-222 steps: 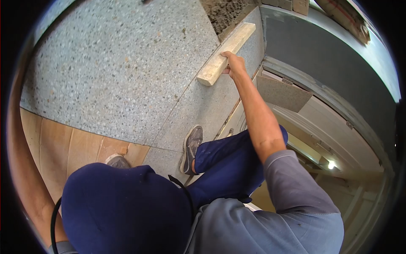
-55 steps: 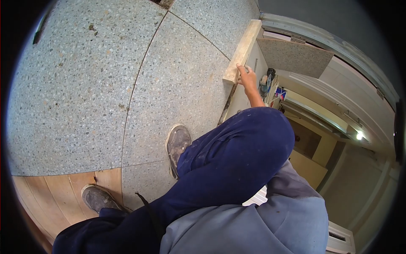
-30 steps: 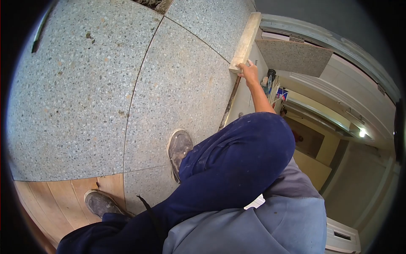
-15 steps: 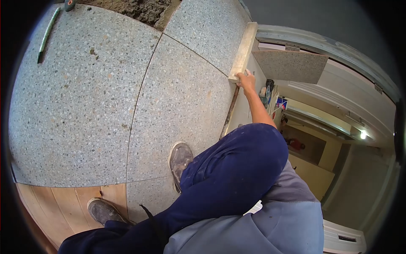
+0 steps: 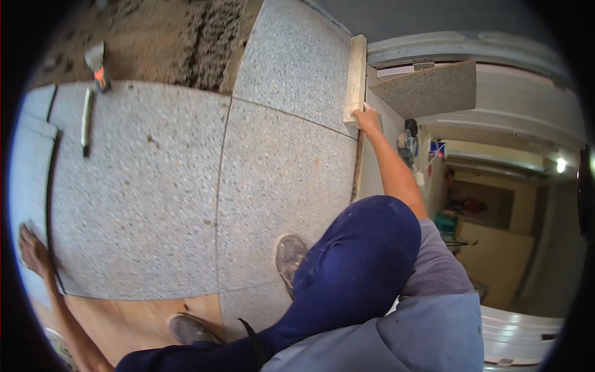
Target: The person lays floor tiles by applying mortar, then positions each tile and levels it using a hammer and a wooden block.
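Its grip closed on just the near end, the right hand (image 5: pixel 369 119) could let the long pale wooden bar (image 5: pixel 356 77) pivot off the speckled grey tile's (image 5: pixel 297 62) right edge; the left hand's (image 5: pixel 35 251) grip is unclear.

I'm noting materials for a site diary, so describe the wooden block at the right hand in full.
The wooden block is long, straight and squared, pale, and looks like bare timber with faint smudges. It lies lengthwise along the right edge of a speckled floor tile. The right hand holds its near end; its underside is hidden.
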`<state>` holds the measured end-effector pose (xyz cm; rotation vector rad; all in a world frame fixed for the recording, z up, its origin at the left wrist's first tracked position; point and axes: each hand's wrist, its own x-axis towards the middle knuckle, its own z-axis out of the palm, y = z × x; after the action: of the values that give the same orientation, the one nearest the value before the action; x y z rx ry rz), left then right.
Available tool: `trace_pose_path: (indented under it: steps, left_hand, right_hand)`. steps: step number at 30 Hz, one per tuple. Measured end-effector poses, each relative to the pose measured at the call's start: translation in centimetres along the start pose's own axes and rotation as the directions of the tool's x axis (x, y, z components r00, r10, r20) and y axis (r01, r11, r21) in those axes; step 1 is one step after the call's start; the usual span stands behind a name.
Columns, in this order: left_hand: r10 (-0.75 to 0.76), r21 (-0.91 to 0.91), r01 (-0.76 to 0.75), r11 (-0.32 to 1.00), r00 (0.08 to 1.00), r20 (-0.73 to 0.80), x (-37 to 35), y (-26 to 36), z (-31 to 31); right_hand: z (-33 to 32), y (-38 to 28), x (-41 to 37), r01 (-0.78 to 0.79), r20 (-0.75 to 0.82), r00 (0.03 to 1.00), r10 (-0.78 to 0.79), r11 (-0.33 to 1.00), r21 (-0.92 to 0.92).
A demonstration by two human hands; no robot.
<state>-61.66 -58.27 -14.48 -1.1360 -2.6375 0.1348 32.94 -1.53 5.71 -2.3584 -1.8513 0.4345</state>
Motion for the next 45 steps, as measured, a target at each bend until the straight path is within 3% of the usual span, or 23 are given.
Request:
trace_pose_path:
  steps: [1, 2, 3, 4, 5, 7, 9, 11, 13, 17, 18, 21, 25, 27, 29, 31, 33, 34, 37, 38, 40, 42, 45]
  left_hand:
    - [0.000, -0.052, -0.008, 0.999, 0.990, -0.141, 0.0, 2.9, -3.1]
    - [-0.162, -0.202, 0.145, 0.969, 0.984, -0.069, 0.1, 5.1, -5.7]
    - [-0.170, -0.176, 0.152, 0.972, 0.982, -0.086, 0.2, 5.5, -6.1]
    - [-0.236, -0.180, 0.235, 0.955, 0.972, 0.013, 0.3, 6.9, -8.2]
    - [-0.171, -0.155, 0.171, 0.973, 0.985, 0.011, 0.1, 7.0, -9.0]
    - [0.198, 0.159, -0.203, 0.966, 0.979, 0.050, 0.8, 2.3, -5.4]
    - [-0.088, -0.247, 0.151, 0.957, 0.965, 0.248, 1.9, 2.3, -7.0]
    - [-0.016, -0.256, 0.098, 0.962, 0.953, 0.303, 2.4, 3.3, -9.4]
    - [0.095, -0.318, -0.015, 0.948, 0.967, 0.238, 3.2, 5.8, -11.9]
    - [0.362, -0.526, -0.215, 0.823, 0.912, 0.193, 5.2, 16.3, -21.5]
    - [0.426, -0.494, -0.292, 0.819, 0.886, 0.182, 6.0, 19.2, -24.1]
    - [0.577, -0.462, -0.454, 0.762, 0.800, 0.165, 8.0, 28.7, -31.6]
    - [0.761, -0.432, -0.666, 0.608, 0.643, 0.080, 8.8, 42.2, -38.2]
    - [0.796, -0.448, -0.688, 0.572, 0.596, 0.101, 6.9, 49.1, -41.8]
    - [0.854, -0.384, -0.772, 0.507, 0.511, 0.099, 5.8, 54.6, -41.9]
    - [0.872, -0.433, -0.768, 0.472, 0.480, 0.099, 2.2, 59.7, -43.5]
    - [0.900, -0.493, -0.760, 0.424, 0.416, 0.132, -0.1, 63.9, -40.1]
    - [0.931, -0.482, -0.806, 0.344, 0.358, 0.067, -1.6, 65.6, -38.5]
    - [0.937, -0.410, -0.843, 0.348, 0.324, 0.129, -7.9, 70.0, -36.6]
    - [0.929, -0.406, -0.840, 0.361, 0.362, 0.078, -9.1, 70.9, -35.5]
    - [0.881, -0.438, -0.790, 0.430, 0.474, 0.010, -10.3, 71.7, -33.2]
    - [0.781, -0.508, -0.680, 0.529, 0.624, -0.020, -10.7, 72.1, -31.0]
    - [0.564, -0.572, -0.419, 0.705, 0.820, 0.094, -9.5, 70.9, -28.9]
  right_hand:
    - [0.4, 1.8, 1.5, 0.011, -0.007, 1.000, -0.012, 1.000, -0.017]
    - [0.6, 2.9, 2.3, 0.021, -0.012, 1.000, -0.022, 0.999, -0.038]
    - [0.7, 3.4, 2.2, 0.015, -0.009, 1.000, -0.015, 1.000, -0.017]
    - [0.8, 3.8, 2.0, 0.009, -0.004, 1.000, -0.009, 1.000, -0.001]
    - [0.8, 4.1, 1.6, 0.005, 0.001, 1.000, -0.005, 1.000, 0.009]
    - [0.9, 3.7, -0.7, 0.030, -0.036, 0.999, -0.032, 0.999, -0.036]
    - [1.3, 4.2, -4.3, 0.041, -0.066, 0.997, -0.044, 0.998, -0.051]
    - [1.8, 5.6, -8.4, 0.041, -0.097, 0.994, -0.044, 0.999, -0.037]
    - [2.2, 7.3, -13.2, 0.022, -0.087, 0.996, -0.018, 0.999, 0.039]
    - [3.5, 10.6, -22.9, -0.168, 0.057, 0.984, 0.172, 0.983, -0.071]
    - [3.6, 11.4, -24.9, -0.210, 0.111, 0.968, 0.224, 0.970, -0.121]
    - [3.0, 11.3, -27.3, -0.196, 0.097, 0.976, 0.193, 0.980, 0.019]
    - [3.8, 10.0, -23.2, 0.080, -0.097, 0.994, -0.057, 0.963, 0.258]
    - [4.2, 9.2, -23.1, 0.044, -0.062, 0.998, -0.027, 0.954, 0.296]
    - [4.4, 9.8, -23.8, 0.041, -0.022, 0.999, -0.035, 0.942, 0.333]
    - [5.5, 10.4, -27.2, 0.059, 0.020, 0.997, -0.072, 0.925, 0.375]
    - [6.3, 11.4, -30.6, 0.198, -0.001, 0.978, -0.208, 0.929, 0.312]
    - [6.6, 11.8, -31.3, 0.268, -0.010, 0.961, -0.276, 0.922, 0.279]
    - [6.9, 12.3, -30.8, 0.420, -0.186, 0.906, -0.380, 0.860, 0.290]
    - [4.4, 11.8, -28.9, 0.386, -0.183, 0.922, -0.341, 0.842, 0.377]
    - [5.0, 12.9, -23.8, 0.355, -0.346, 0.903, -0.254, 0.895, 0.270]
    - [4.4, 14.1, -18.4, 0.288, -0.377, 0.900, -0.216, 0.947, 0.143]
    - [4.9, 14.6, -13.4, 0.139, -0.296, 0.949, -0.109, 0.987, 0.082]
